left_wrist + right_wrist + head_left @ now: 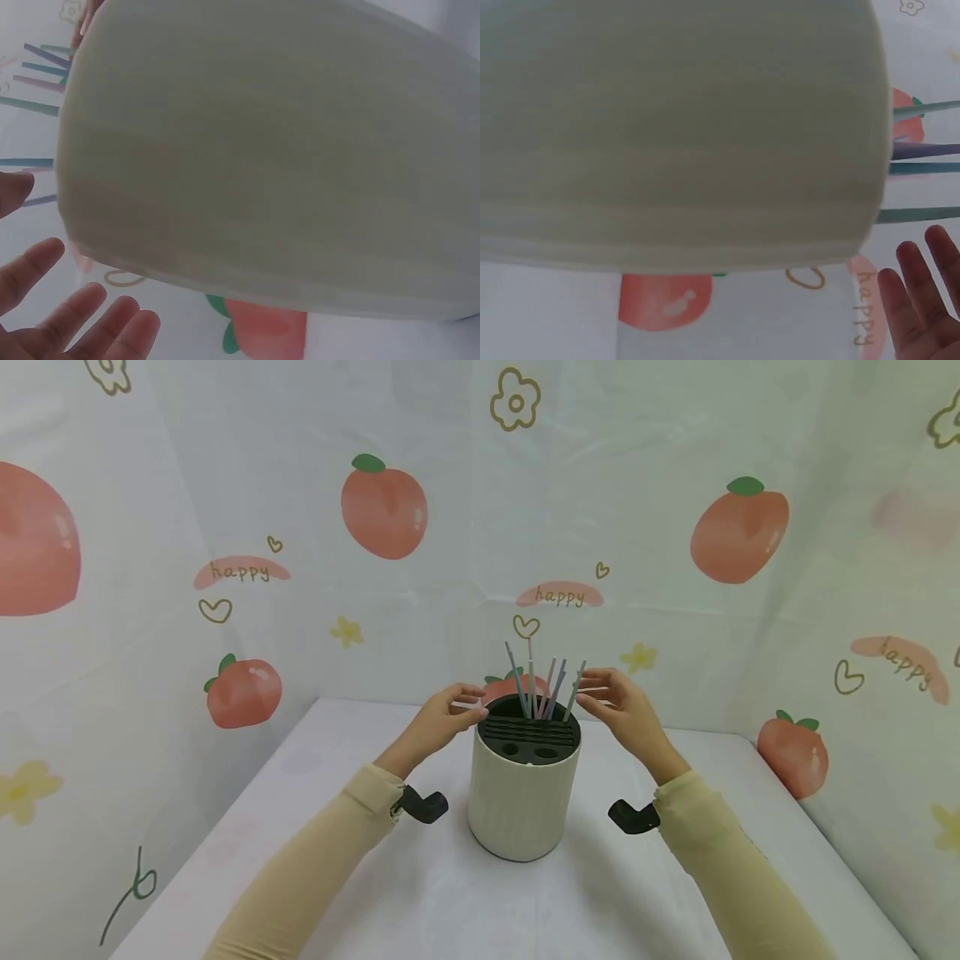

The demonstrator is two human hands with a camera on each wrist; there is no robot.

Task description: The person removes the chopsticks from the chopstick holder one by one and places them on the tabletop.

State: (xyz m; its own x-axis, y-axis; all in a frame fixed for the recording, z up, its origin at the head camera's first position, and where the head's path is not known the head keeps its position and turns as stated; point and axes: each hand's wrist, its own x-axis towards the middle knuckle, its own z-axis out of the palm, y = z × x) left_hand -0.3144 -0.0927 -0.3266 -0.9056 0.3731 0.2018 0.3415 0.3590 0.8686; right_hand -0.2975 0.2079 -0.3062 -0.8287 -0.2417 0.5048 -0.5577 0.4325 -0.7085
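Note:
A white cylindrical holder [522, 806] stands upright on the table, its black top [528, 739] cut with slots and round holes. Several thin pastel sticks [531, 693] lean out of the opening at the back. My left hand [447, 714] is at the left of the rim, fingers spread and slightly bent; in the left wrist view its fingers [79, 319] are beside the holder's wall with nothing between them. On the other side, my right hand [618, 706] has its fingertips close to the rightmost stick [576, 689]. The right wrist view shows its extended fingers [915, 292] just below a green stick [919, 215].
A white table [495, 910] lies under the holder, with a fruit-printed cloth [465, 602] hanging behind and at both sides. Black curved pieces [425, 806] stick out from both wrists beside the holder.

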